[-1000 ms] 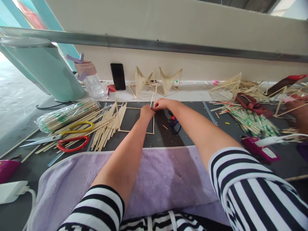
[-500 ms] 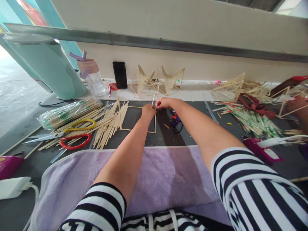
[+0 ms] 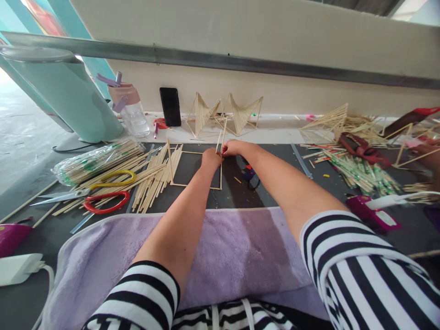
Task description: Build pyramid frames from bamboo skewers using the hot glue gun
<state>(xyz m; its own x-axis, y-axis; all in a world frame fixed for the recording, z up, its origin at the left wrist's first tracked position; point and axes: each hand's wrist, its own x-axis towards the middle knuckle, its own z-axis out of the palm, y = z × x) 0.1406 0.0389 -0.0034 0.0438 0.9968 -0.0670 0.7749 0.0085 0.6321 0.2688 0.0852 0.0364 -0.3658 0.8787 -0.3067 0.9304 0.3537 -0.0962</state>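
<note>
A square frame of thin wooden sticks (image 3: 180,185) lies on the dark table, with one stick standing up at its near left corner. My left hand (image 3: 211,159) is closed at the frame's right side, its fingertips around the base of a short upright stick (image 3: 218,142). Right against it, my right hand (image 3: 233,147) pinches a longer, slightly tilted stick (image 3: 224,130). The fingertips of both hands nearly touch, and they hide the joint between the sticks. Below my right forearm sits a blue and red tool (image 3: 250,173), partly covered.
Loose sticks (image 3: 156,181), scissors (image 3: 110,190) and a bagged stick bundle (image 3: 99,160) lie left. Behind stand a phone (image 3: 170,107), a bottle (image 3: 129,110) and finished stick models (image 3: 242,114). At right are more sticks (image 3: 364,172) and another person's hand (image 3: 424,149). A purple towel (image 3: 240,256) covers the front.
Both hands stay at the same spot on the frame with almost no movement. The whole view has shifted very slightly.
</note>
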